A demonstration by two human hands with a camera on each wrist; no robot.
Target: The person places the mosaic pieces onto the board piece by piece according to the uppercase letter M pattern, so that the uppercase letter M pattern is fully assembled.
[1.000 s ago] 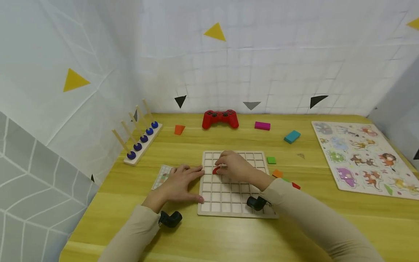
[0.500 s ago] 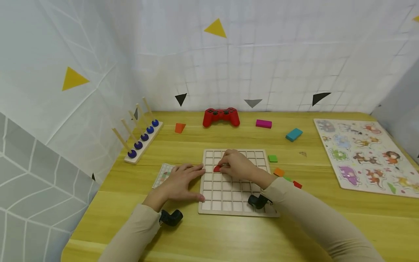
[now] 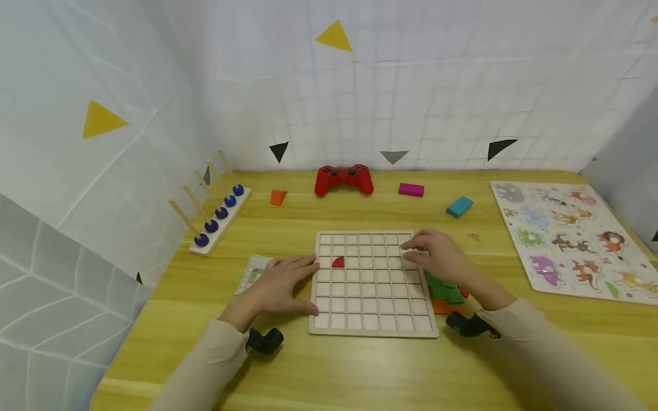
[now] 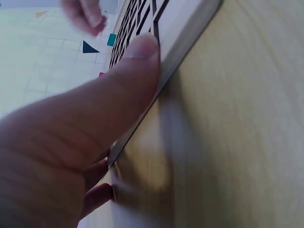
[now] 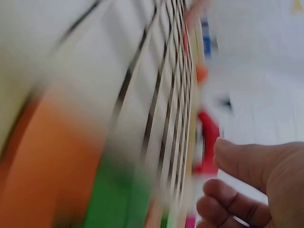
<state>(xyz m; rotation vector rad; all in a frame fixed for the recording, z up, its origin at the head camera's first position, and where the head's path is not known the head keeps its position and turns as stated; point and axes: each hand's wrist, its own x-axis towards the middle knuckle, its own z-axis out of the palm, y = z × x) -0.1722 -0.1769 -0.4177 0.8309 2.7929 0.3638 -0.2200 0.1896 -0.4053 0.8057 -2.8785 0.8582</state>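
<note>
A wooden grid board (image 3: 367,325) lies in the middle of the table. One red quarter-circle tile (image 3: 338,262) sits in a cell near its upper left. My left hand (image 3: 280,285) rests at the board's left edge with fingers stretched out; in the left wrist view the thumb presses on the frame. Over the board's upper right side is my right hand (image 3: 444,262), thumb and fingers apart and holding nothing. Beneath that hand, a pile of green tiles (image 3: 446,290) and an orange tile (image 3: 447,307) lies beside the board, partly hidden. The right wrist view is blurred.
A patterned card (image 3: 252,274) lies partly under my left hand. Along the back stand a peg rack (image 3: 221,225) with blue beads, an orange block (image 3: 278,197), a red game controller (image 3: 343,180), a magenta block (image 3: 411,189) and a blue block (image 3: 459,206). An animal puzzle (image 3: 576,240) lies right.
My right hand has let go of the red tile and moved right across the board to its right side. The tile stays in its cell. My left hand has kept its place.
</note>
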